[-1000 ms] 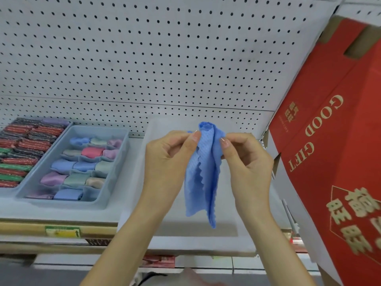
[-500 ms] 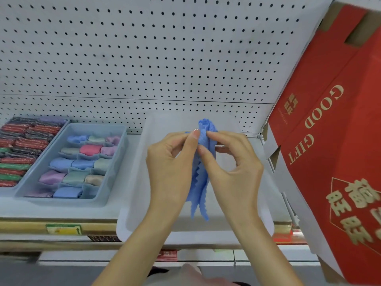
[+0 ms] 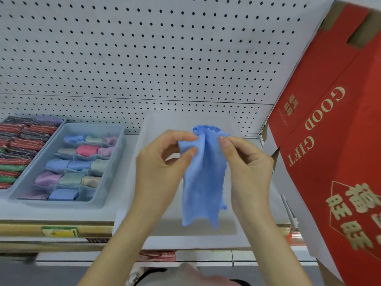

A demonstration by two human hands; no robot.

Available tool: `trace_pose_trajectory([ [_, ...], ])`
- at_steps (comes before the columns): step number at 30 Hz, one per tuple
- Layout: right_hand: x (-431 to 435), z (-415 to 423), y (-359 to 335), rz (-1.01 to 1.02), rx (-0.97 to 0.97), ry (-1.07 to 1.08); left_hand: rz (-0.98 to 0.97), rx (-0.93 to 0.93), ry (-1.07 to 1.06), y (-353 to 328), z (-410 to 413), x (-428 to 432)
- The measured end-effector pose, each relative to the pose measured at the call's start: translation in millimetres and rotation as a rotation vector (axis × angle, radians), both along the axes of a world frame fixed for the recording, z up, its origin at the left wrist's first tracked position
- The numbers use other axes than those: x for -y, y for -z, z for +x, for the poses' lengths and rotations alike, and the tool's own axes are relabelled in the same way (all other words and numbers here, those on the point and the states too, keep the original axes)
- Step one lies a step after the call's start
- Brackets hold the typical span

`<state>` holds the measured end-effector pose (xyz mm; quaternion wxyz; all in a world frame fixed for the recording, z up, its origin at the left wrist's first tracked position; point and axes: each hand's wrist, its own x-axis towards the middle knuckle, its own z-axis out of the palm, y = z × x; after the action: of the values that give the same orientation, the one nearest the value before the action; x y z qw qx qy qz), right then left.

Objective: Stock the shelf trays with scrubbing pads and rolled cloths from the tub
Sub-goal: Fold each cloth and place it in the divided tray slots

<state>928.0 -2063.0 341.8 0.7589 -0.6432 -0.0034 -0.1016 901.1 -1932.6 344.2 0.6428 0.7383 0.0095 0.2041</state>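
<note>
A blue cloth (image 3: 203, 182) with scalloped edges hangs unrolled in front of the shelf. My left hand (image 3: 158, 170) pinches its upper left edge between thumb and fingers. My right hand (image 3: 247, 166) pinches its upper right edge. Under and behind the cloth lies a white tray (image 3: 152, 234) on the shelf; I see nothing lying in it. To the left stands a grey-blue tray (image 3: 115, 174) with rows of rolled pastel cloths (image 3: 70, 164). At the far left lies a tray of red, green and dark scrubbing pads (image 3: 18, 145). The tub is out of view.
A large red "GOOD GIFT" carton (image 3: 329, 151) leans in on the right, close to my right hand. White pegboard (image 3: 144, 48) backs the shelf. A yellow price label (image 3: 59, 232) sits on the shelf's front edge. A lower shelf shows below.
Half a second ago my hands were pressed together with the cloth bunched narrow. They have moved apart and the cloth hangs wider between them.
</note>
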Motion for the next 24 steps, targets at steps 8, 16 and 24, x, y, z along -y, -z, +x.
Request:
trace_pose_trajectory([
  [8, 25, 25, -11, 0.079, -0.094, -0.089, 0.4, -0.025, 0.183, -6, 13, -34],
  [16, 32, 36, -21, 0.073, -0.063, -0.065, 0.52, 0.04, 0.349, -16, 29, -38],
  [24, 36, 45, -25, 0.03, -0.003, 0.014, 0.304, -0.026, 0.256, -21, 41, -34],
])
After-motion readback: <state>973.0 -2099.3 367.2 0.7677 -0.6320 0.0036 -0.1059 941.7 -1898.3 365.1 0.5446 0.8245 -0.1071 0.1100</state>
